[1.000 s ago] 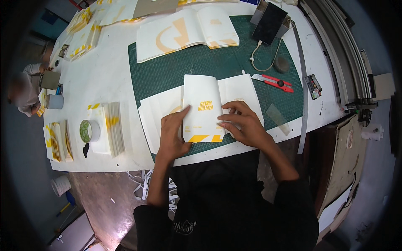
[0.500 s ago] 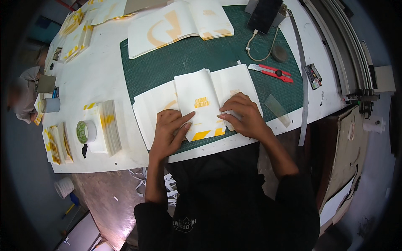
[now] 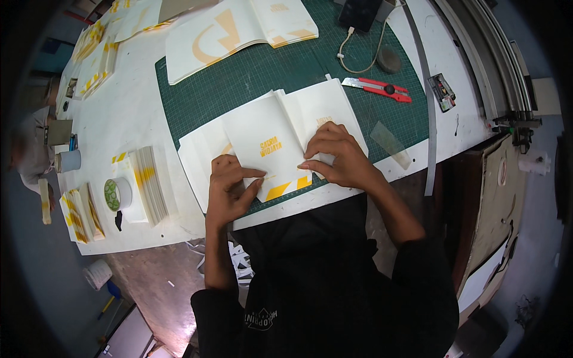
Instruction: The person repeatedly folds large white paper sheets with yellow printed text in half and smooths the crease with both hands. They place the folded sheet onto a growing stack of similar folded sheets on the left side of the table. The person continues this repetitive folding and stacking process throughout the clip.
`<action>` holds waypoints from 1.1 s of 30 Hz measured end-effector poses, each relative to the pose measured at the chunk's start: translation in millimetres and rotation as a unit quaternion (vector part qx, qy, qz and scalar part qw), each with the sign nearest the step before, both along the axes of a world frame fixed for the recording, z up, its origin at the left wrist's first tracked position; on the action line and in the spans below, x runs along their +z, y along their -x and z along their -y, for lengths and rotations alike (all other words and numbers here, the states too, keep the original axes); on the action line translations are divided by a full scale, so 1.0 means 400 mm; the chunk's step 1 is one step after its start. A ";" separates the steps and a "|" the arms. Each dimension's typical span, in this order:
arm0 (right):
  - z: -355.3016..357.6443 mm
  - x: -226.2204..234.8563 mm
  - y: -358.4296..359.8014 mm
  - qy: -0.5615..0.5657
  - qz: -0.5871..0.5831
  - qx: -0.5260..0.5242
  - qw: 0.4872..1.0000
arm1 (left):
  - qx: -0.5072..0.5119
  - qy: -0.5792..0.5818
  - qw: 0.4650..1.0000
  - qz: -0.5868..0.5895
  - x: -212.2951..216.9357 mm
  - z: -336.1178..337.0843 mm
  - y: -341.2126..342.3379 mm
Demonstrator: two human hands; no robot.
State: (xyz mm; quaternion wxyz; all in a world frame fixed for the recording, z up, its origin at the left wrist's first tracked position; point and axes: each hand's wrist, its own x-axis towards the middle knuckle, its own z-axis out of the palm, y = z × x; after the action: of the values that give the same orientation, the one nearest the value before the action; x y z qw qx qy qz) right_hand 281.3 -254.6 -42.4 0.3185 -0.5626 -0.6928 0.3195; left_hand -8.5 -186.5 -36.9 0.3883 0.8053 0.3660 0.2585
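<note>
A white sheet folded into a panel with orange printing [image 3: 262, 128] and a yellow striped lower edge lies in front of me, on top of wider white sheets [image 3: 200, 152]. My left hand [image 3: 230, 186] rests at the panel's lower left, index finger stretched onto the paper and thumb apart from it. At the panel's right edge, my right hand [image 3: 340, 158] has thumb and index finger close together on the paper edge. Beneath the sheets is a green cutting mat [image 3: 239, 83].
A red cutter knife [image 3: 379, 88], a clear plastic strip [image 3: 391, 145] and a cabled black device [image 3: 360, 13] lie right. An open stack of printed sheets [image 3: 239, 36] lies beyond. Left are folded bundles [image 3: 146, 185] and a round tub [image 3: 117, 194]. Another person [image 3: 33, 143] is at far left.
The view has shifted slightly, moving the table things a little in the picture. The folded panel's upper left edge has spread further left. Both hands stay at its lower sides.
</note>
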 end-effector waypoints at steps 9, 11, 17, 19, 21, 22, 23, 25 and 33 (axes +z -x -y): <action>-0.002 0.004 -0.004 -0.016 0.027 0.016 0.999 | 0.001 -0.030 0.998 -0.048 0.008 0.006 -0.014; -0.004 0.009 -0.009 -0.002 0.035 0.028 0.999 | 0.001 -0.038 0.998 -0.047 0.008 0.006 -0.018; -0.005 0.030 -0.019 0.050 0.048 0.048 0.996 | 0.000 -0.040 0.998 -0.046 0.005 0.005 -0.017; -0.006 0.035 -0.020 0.057 0.054 0.053 0.995 | -0.001 -0.041 0.998 -0.046 0.002 0.005 -0.017; -0.004 0.034 -0.022 0.049 0.060 0.061 0.995 | -0.001 -0.045 0.998 -0.043 0.000 0.005 -0.017; -0.004 0.033 -0.023 0.045 0.063 0.064 0.995 | -0.002 -0.046 0.998 -0.049 0.003 0.005 -0.017; -0.003 0.033 -0.022 0.046 0.072 0.061 0.994 | -0.003 -0.046 0.997 -0.054 0.008 0.005 -0.018; 0.001 0.035 -0.017 0.049 0.089 0.055 0.993 | -0.004 -0.049 0.997 -0.056 0.009 0.005 -0.018; 0.009 0.050 -0.002 0.044 0.124 0.034 0.991 | -0.022 -0.037 0.997 -0.066 0.001 0.002 -0.005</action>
State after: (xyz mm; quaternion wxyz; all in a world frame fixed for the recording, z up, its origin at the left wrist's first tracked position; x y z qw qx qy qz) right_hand 282.2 -258.3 -22.5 0.1939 -0.5871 -0.7312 0.2882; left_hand -6.7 -187.4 -36.4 0.3388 0.8424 0.3628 0.2095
